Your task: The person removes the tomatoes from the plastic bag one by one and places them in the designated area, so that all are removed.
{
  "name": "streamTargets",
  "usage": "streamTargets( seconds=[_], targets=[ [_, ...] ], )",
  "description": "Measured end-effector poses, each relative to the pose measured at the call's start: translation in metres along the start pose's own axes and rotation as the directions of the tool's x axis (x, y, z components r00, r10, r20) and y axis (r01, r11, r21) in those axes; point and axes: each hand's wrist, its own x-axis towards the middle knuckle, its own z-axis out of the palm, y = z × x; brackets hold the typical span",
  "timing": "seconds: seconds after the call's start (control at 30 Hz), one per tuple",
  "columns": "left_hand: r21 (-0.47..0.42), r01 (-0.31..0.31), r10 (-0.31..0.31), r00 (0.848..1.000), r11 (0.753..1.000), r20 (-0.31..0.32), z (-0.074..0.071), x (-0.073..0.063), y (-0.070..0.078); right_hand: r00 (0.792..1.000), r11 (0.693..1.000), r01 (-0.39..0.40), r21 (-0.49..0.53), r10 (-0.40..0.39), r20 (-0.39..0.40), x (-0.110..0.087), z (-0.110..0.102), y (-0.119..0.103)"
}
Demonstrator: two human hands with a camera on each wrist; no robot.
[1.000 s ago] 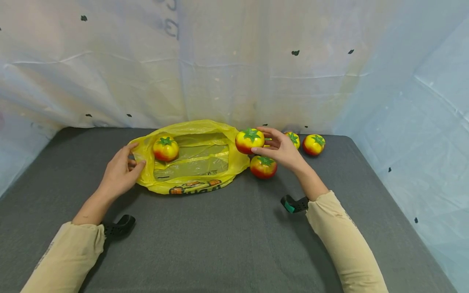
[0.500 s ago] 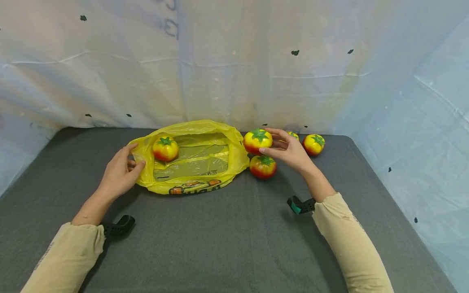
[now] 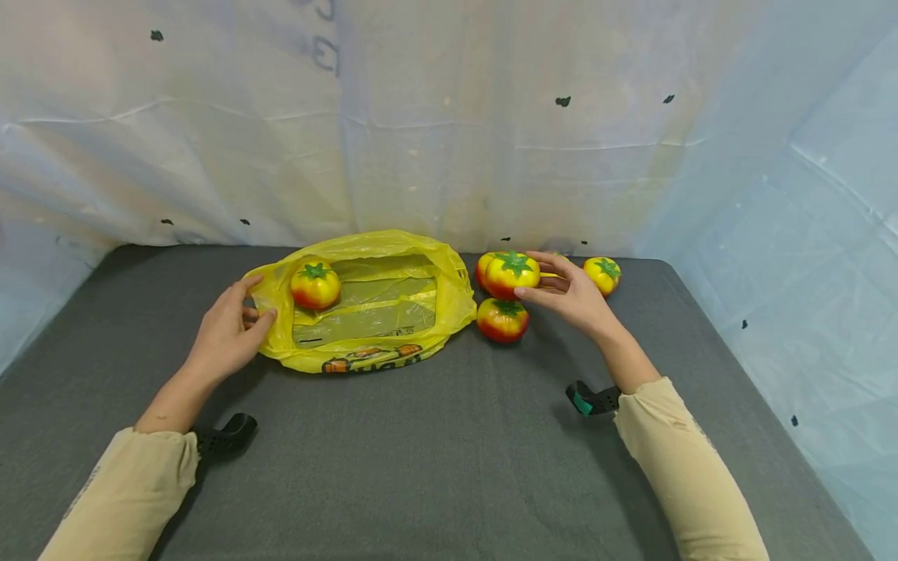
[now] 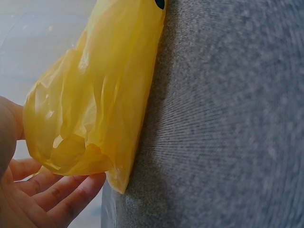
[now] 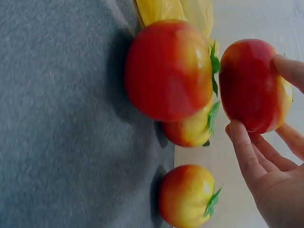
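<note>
My left hand holds the left rim of a yellow plastic bag; in the left wrist view the bag's edge lies between thumb and fingers. The bag's mouth gapes upward, and one red-and-yellow toy tomato with a green leafy top sits inside at the left. My right hand grips another toy tomato between thumb and fingertips, raised off the table in the right wrist view, right of the bag. Just below it in the head view rests a further tomato.
Behind the held tomato, one more tomato is partly hidden. Another shows barely behind my right hand, and a tomato stands farther right. Dark grey cloth covers the table; pale sheeting hangs along its back and right.
My right hand has moved right with the tomato in its grip, away from the bag, uncovering part of a tomato behind. My left hand and the bag stay in place.
</note>
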Motion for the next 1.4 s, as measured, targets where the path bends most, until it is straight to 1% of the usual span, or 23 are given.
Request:
streamTargets(
  seconds=[0.2,0.5,0.57,0.87,1.17,1.4],
  targets=[
    [0.007,0.0,0.0,1.0,1.0,-0.004,0.001,0.0,0.0,0.999,1.0,-0.027,-0.003,0.027,-0.018,-0.005,-0.009,0.004],
    [0.004,0.003,-0.003,1.0,1.0,0.0,0.0,-0.001,0.0,0.998,0.997,-0.053,-0.059,0.051,-0.049,-0.011,-0.019,0.012],
    [0.004,0.004,-0.004,1.0,1.0,0.001,0.001,-0.001,-0.001,0.998,0.996,-0.053,-0.066,0.051,-0.044,-0.012,-0.021,0.015],
    [-0.001,0.002,-0.002,1.0,1.0,0.005,0.0,-0.001,-0.001,0.998,0.996,-0.063,-0.07,0.061,-0.032,-0.015,-0.023,0.029],
    [0.003,0.011,-0.012,1.0,1.0,0.008,0.001,0.0,-0.001,0.992,0.986,-0.116,-0.118,0.11,-0.058,-0.019,-0.025,0.039],
    [0.004,0.01,-0.01,1.0,1.0,0.007,0.002,0.001,-0.002,0.991,0.985,-0.132,-0.111,0.127,-0.052,-0.023,-0.028,0.049]
  ],
)
